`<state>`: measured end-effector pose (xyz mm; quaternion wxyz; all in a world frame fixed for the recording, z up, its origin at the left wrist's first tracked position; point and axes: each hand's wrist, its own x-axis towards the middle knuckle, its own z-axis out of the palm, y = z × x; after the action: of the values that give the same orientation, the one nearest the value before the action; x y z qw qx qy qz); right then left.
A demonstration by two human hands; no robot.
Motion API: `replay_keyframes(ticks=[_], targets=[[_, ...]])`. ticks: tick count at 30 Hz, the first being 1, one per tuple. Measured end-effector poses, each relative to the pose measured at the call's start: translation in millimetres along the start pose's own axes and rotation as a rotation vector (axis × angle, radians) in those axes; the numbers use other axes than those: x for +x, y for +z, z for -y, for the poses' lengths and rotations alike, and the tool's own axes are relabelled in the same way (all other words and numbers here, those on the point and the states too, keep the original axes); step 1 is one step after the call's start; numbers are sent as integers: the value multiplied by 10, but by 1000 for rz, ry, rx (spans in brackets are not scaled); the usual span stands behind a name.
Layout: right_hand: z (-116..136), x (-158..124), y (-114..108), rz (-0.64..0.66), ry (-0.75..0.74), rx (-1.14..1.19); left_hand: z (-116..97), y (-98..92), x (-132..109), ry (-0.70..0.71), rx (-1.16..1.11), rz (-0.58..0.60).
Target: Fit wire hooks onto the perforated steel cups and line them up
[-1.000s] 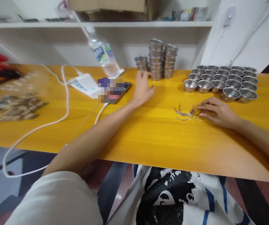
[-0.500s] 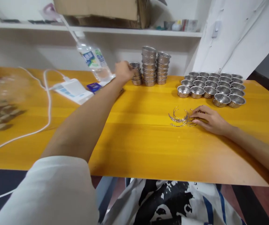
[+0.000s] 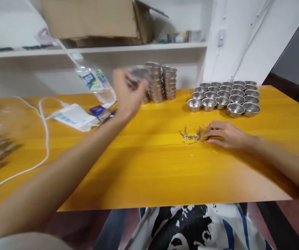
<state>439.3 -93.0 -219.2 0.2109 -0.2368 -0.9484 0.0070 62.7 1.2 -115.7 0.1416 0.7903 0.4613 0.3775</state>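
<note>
My left hand (image 3: 128,93) is closed on a perforated metal cup (image 3: 139,73), raised in front of the stacks and blurred by motion. Behind it stand two tall stacks of metal cups (image 3: 156,83), with part of a shorter stack (image 3: 145,98) showing beside my fingers. My right hand (image 3: 222,134) rests on the table with its fingers pinched at the edge of a small heap of curved metal wires (image 3: 190,134). What those fingertips hold looks like a wire, partly hidden. Several more perforated cups (image 3: 223,100) sit in rows beyond my right hand.
A clear plastic bottle (image 3: 94,81) leans at the back left. Near it lie a white box-like device (image 3: 74,117), a blue packet (image 3: 97,110) and a white cable (image 3: 47,139). A plastic bag (image 3: 1,139) is at far left. Above, a shelf (image 3: 180,46) carries a cardboard box (image 3: 92,21).
My left hand has lifted a cup off the short stack and drawn it up and toward me. My right hand stays by the wires. The view has shifted slightly.
</note>
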Motion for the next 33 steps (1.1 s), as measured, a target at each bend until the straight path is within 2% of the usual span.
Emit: replay_keyframes(ticks=[4, 7, 9, 12, 14, 17, 19, 22, 26, 30, 33], targets=[[22, 6, -27, 11, -60, -134, -297, 485, -629, 118, -96, 122], [38, 11, -39, 16, -91, -242, -355, 775, -982, 187, -206, 214], [32, 11, -51, 5, -91, -284, -358, 866, -1107, 243, -280, 267], [-2, 4, -82, -69, -91, -335, -347, 897, -1170, 310, -342, 336], [-17, 2, -109, -168, -78, -381, -334, 896, -1177, 321, -388, 375], [37, 17, -146, -331, -20, -373, -309, 904, -1184, 259, -457, 414], [142, 47, -150, -386, 10, -293, -293, 910, -1189, 194, -470, 428], [347, 113, -100, -361, 16, -201, -287, 905, -1195, 154, -493, 450], [543, 202, 27, -291, 27, -143, -333, 876, -1220, 174, -522, 431], [597, 257, 101, -344, 59, -69, -430, 867, -1271, 170, -516, 447], [591, 258, 110, -331, 61, -31, -496, 881, -1307, 145, -477, 439]])
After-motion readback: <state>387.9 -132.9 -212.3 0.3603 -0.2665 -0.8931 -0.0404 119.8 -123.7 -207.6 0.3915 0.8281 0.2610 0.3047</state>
